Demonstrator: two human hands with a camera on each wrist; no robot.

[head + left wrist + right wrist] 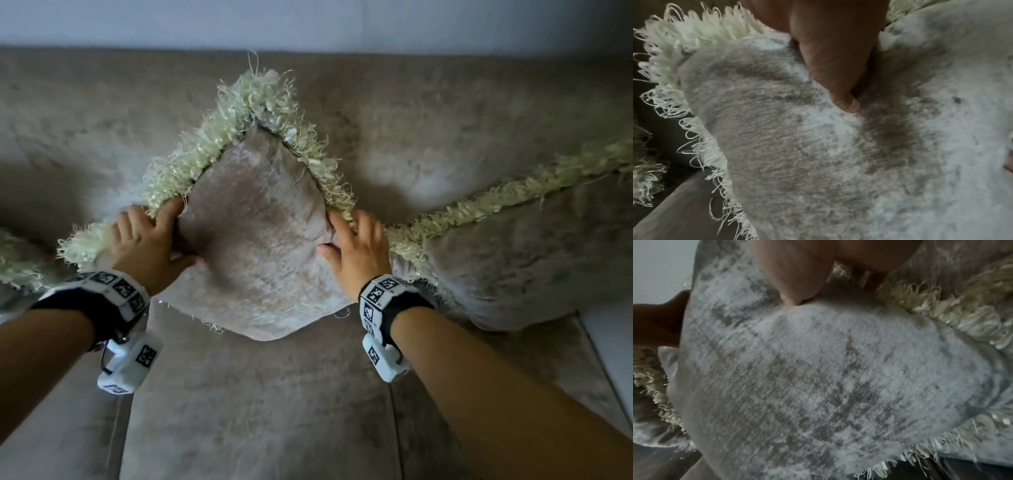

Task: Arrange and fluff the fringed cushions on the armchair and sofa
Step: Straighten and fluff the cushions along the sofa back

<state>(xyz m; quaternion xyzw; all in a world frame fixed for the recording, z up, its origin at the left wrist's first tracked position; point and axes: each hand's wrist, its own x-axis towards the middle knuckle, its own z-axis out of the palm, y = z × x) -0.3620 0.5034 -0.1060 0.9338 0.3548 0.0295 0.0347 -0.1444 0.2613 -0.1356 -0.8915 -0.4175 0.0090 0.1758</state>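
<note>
Leaning against the sofa's backrest (428, 102), a second fringed cushion (534, 246) crowds in from the right end of the seat, its cream fringe just beside the right hand (356, 246); a bit of a third cushion's fringe (13, 260) shows at the left edge of the seat; a pale wall (308, 20) runs behind the sofa; both wrists wear black bands with white blocks printed in black-and-white square markers (380, 294).

The middle cushion (253, 240) stands on one corner like a diamond at the centre of the sofa, its lower corner on the seat (260, 411) near the seam between two seat pads, its top corner against the backrest; the fabric is a plush beige-grey with a mottled nap, dented where the hands press; thick, curly cream fringe (219, 137) trims the two upper edges, with thinner loose threads along the lower edges.

The left hand (147, 236) grips the cushion's left corner, fingers curled over the fringe and thumb (838, 78) dug into the front face; the right hand holds the right corner likewise, fingers hooked behind the fringed edge and thumb (795, 280) pressing the front; from the right wrist the left hand's fingers (659, 321) show dark past the cushion's far edge.
</note>
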